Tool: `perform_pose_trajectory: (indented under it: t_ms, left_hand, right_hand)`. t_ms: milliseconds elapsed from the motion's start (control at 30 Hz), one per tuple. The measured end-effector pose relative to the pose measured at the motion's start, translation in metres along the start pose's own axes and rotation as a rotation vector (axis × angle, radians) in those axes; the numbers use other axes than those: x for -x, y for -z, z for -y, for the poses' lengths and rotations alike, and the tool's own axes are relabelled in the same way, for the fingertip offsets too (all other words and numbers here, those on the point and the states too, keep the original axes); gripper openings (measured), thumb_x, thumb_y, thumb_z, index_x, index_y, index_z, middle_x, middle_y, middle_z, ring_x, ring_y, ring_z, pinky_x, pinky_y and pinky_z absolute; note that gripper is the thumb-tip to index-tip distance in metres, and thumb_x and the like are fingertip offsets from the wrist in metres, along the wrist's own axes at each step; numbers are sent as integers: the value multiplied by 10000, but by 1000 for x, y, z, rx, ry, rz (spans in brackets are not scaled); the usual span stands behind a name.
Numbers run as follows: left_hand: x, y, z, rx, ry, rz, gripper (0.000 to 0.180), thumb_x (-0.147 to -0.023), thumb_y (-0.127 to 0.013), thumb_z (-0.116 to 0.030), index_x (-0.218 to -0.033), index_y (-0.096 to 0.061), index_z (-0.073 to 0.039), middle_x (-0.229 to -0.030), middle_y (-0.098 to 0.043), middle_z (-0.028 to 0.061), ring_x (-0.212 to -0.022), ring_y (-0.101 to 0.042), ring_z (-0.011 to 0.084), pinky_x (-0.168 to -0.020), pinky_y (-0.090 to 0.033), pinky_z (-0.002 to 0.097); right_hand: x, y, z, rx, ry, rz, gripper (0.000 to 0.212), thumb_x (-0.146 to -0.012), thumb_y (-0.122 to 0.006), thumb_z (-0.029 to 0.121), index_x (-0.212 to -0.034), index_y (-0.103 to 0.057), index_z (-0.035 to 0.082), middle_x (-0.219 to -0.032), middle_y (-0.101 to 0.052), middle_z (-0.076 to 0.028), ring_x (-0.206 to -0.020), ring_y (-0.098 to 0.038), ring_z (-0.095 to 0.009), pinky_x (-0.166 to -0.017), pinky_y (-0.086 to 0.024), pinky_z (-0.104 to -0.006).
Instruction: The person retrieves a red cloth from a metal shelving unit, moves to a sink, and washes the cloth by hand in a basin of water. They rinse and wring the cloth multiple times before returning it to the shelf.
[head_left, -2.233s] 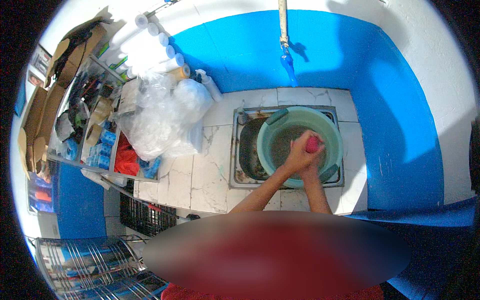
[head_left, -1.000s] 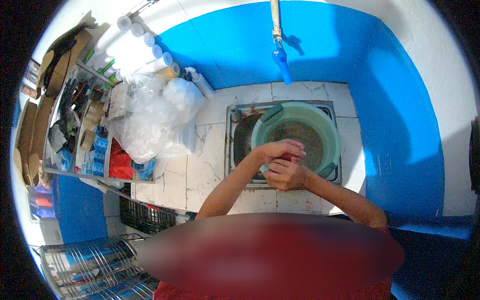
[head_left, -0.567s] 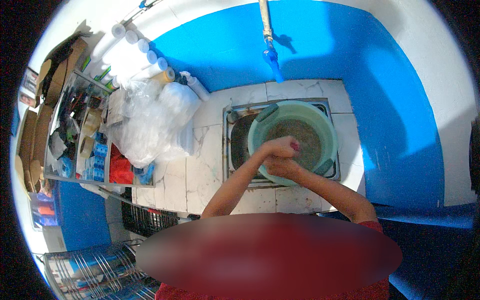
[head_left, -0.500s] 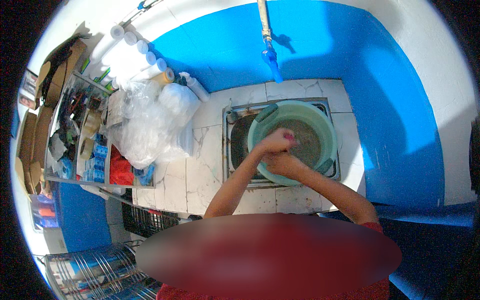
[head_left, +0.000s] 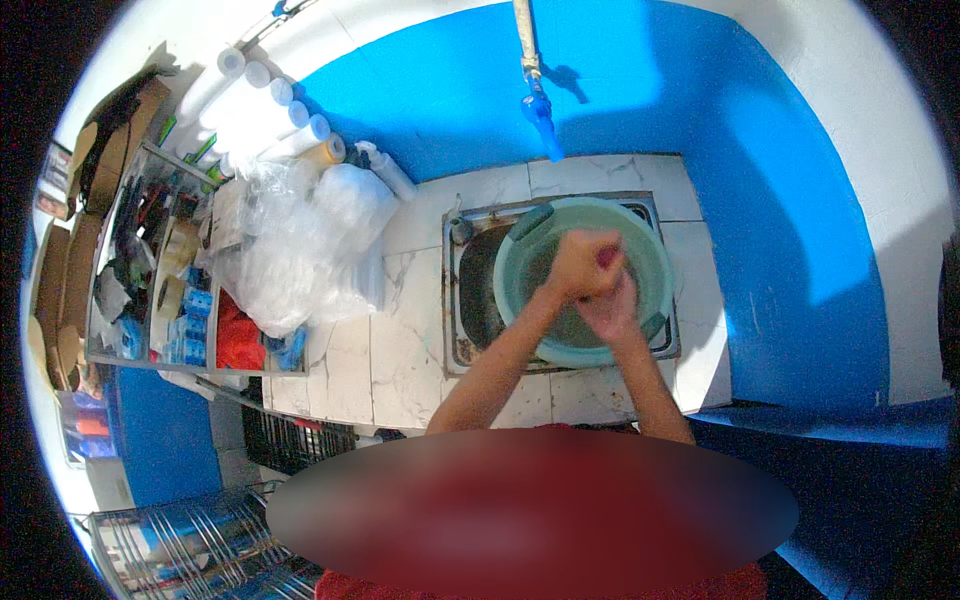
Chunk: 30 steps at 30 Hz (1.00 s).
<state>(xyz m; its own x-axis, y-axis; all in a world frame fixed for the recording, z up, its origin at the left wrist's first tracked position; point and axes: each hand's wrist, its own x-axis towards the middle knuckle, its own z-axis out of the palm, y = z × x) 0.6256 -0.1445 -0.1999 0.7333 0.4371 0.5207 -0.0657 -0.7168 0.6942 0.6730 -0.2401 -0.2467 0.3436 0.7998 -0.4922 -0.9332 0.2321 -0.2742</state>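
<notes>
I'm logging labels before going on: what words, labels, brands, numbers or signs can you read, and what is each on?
No text can be read in this view.
Blue packs at left: too small and blurred to tell.
White spray bottle: too blurred to tell.
Green basin and blue tap: no lettering visible.
Pink item in the left hand: mostly covered; no lettering shows.

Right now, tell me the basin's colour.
The basin is pale green, showing best in the head view.
</notes>
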Motion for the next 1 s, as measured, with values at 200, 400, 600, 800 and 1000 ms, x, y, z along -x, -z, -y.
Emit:
perform_pose_trajectory:
  t_ms: [200, 400, 600, 800, 1000]
  left_hand:
    - [14, -16, -14, -25, -232, 83, 166, -751, -663, -129, -689, -521, -69, -627, -518, 120, -588, -551, 346, -529, -420, 433]
    - [24, -12, -37, 53, -398, -64, 175, -737, -673, -97, -693, -506, -68, -652, -492, 107, -634, -552, 323, -599, -440, 430]
    - [19, -12, -36, 964, 257, -629, 229, -922, -552, -133, -702, -492, -113, -676, -517, 29, -664, -551, 182, -645, -456, 356]
    - [44, -10, 34, 1667, 646, -536, 106, -945, -507, -182, -905, -576, -113, -770, -581, 12, -778, -575, 142, -764, -485, 305]
    - [54, 10, 42, 1425, 675, 347, 130, -928, -596, -207, -850, -533, -125, -700, -542, -6, -638, -525, 111, -668, -460, 276]
  right_hand:
    - [15, -1, -41, -414, 163, 720, 588, -966, -461, 522, -1380, -461, 104, -1392, -505, -112, -1308, -451, -313, -1115, -350, -478]
    - [26, -5, -34, -387, 26, 722, 566, -974, -462, 496, -1366, -483, 88, -1409, -495, -150, -1325, -442, -287, -1106, -372, -464]
    - [11, -31, -2, -57, 306, 467, 470, -950, -590, 215, -1368, -447, 57, -1433, -473, -152, -1299, -477, -292, -1110, -375, -433]
    - [12, -58, 2, 1419, 1412, 357, 167, -750, -717, 99, -913, -686, 92, -1076, -700, -119, -1056, -647, -322, -1022, -463, -477]
    - [37, -44, 3, 1829, 1686, 1103, 135, -659, -689, 205, -762, -679, 119, -913, -692, -54, -966, -668, -244, -889, -521, -414]
